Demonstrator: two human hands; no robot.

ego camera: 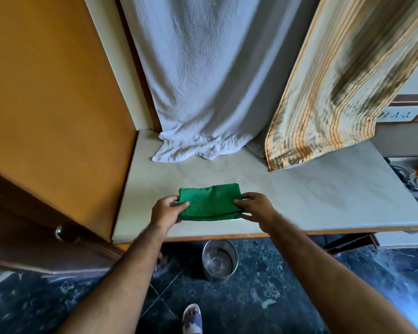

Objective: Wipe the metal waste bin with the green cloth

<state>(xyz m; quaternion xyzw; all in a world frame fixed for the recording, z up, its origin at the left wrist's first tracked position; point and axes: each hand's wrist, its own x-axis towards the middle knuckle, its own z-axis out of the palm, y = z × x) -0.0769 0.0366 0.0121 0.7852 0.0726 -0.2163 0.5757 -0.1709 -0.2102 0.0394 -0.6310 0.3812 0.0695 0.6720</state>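
Beige table (299, 201) bears green cloth (210, 202) (folded), both hands' grip at ends.

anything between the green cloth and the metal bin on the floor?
Yes: the beige tabletop. The folded green cloth, held at its ends by the left hand and right hand, lies on it, and the round metal waste bin stands on the dark floor just past its front edge. Below the edge, nothing visible blocks the way.

daylight, soft shadows | motion blur top right | wide-angle edge bend
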